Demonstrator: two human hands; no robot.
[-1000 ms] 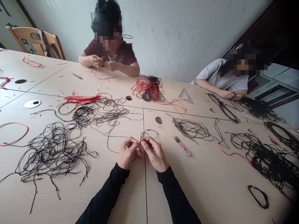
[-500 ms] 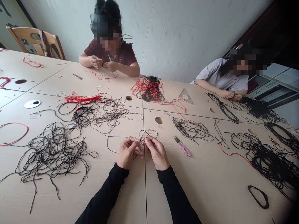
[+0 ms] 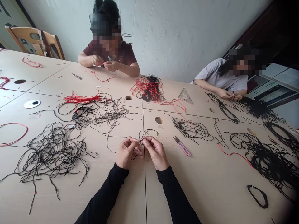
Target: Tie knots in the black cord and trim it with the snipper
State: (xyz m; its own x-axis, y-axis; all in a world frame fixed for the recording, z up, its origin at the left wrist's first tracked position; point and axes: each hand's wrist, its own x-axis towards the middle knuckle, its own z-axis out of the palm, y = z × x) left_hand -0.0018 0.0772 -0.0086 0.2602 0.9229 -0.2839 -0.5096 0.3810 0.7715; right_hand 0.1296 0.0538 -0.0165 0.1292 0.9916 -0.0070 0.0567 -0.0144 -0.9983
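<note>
Two hands meet over the desk (image 3: 210, 186): our left hand (image 3: 127, 153) and right hand (image 3: 156, 153) each pinch, fingers (image 3: 146, 142) closed tight, one thin black cord (image 3: 149, 130) whose loop lies just beyond the fingertips. Since a second ago the hands have barely shifted and the loop has stayed put, so we judge the work remains close fiddling at one spot. Pink snips (image 3: 182, 146) lie near, to the right.

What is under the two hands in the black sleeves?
The pale table lies under them. The left hand and right hand pinch a black cord, and a bit peeks out below the left hand. The stretch inside the fingers is covered.
</note>
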